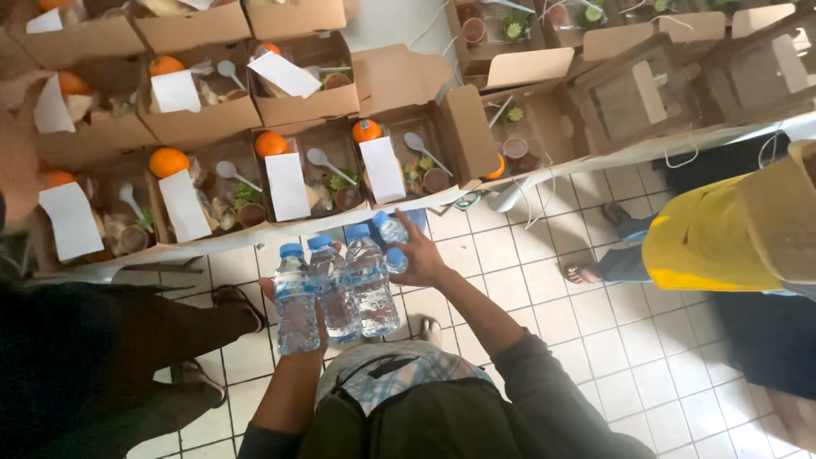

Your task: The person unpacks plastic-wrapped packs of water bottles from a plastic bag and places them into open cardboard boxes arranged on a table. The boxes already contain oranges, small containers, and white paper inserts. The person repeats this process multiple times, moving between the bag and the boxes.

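Three clear water bottles with blue caps rest upright on my left hand, which cradles them from below against my forearm. My right hand grips further small blue-capped bottles, just below the table edge. Right above stands an open brown meal box holding an orange, a white spoon, a white paper slip and small cups of food.
A long table carries several open cardboard meal boxes, each with an orange and a spoon. A person in dark clothes stands at the left. Another person in a yellow top with sandalled feet stands at the right on white floor tiles.
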